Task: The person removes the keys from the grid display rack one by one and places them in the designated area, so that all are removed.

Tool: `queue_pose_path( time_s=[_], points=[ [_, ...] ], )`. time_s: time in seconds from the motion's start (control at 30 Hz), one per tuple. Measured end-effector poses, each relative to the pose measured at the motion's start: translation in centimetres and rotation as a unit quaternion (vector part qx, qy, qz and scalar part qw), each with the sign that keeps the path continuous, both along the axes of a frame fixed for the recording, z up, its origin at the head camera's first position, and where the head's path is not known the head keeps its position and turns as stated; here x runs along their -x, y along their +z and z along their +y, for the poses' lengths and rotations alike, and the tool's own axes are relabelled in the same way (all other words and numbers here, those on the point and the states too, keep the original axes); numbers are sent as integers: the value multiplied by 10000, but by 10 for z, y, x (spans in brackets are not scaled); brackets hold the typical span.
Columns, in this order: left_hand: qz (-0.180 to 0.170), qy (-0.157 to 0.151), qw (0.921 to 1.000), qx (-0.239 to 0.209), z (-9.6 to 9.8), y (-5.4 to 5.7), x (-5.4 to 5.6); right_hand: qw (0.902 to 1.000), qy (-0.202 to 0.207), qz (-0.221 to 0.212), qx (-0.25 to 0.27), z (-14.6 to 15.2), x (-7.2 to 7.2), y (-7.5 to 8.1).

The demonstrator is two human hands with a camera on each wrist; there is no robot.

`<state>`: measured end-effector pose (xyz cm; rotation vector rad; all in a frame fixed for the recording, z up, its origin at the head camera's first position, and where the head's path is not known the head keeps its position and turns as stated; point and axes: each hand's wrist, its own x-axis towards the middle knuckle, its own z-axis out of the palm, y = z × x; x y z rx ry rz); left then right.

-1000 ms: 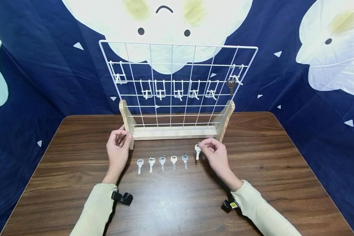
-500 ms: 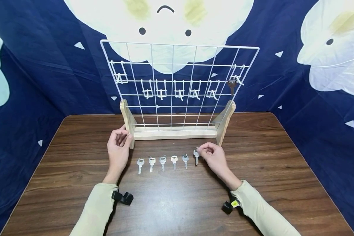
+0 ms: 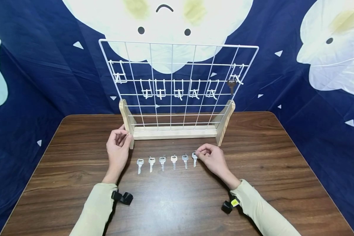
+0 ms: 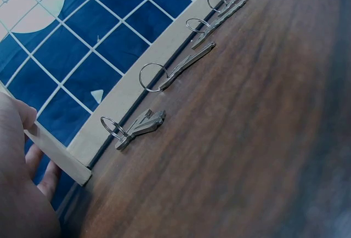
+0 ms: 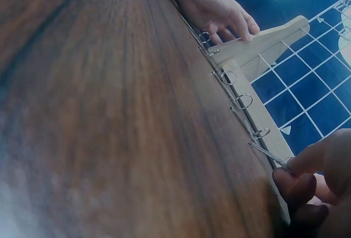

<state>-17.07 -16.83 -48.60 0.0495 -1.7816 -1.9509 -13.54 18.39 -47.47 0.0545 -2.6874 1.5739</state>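
Note:
My right hand pinches a silver key by its ring between thumb and finger, at the right end of a row of silver keys on the table. In the right wrist view that key slants out from the fingertips, close to the tabletop. At the left, my left hand grips the left wooden side of a white wire grid rack. The left wrist view shows the thumb of this hand on one face of the wood and fingers behind it.
White hooks hang along the grid, with one more at its upper left. A dark key hangs on the hook at the upper right. Behind the brown wood table is a blue cloth with white clouds.
My right hand has come down and slightly left with the key, nearer the row and the tabletop. The left hand has stayed on the rack's wooden side.

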Motion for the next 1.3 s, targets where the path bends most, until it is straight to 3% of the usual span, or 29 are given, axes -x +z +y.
queue_pose_path(
  time_s=[0.27,0.9,1.07,1.2,1.3],
  points=[
    [14,-24,10000,-2,0,-1,1,9955,90,575,-753,1,0,-4],
    [25,-10,10000,-24,-1,-3,2,9839,44,1082,-1420,-2,-2,-6],
    [29,-12,10000,-24,-1,-3,2,9797,82,1482,-1345,6,5,-24],
    [30,-14,10000,-28,-1,-3,2,9771,8,1504,-1504,14,14,-44],
    [38,-22,10000,-46,-1,-3,2,9772,-11,1494,-1508,15,15,-47]
  ],
)
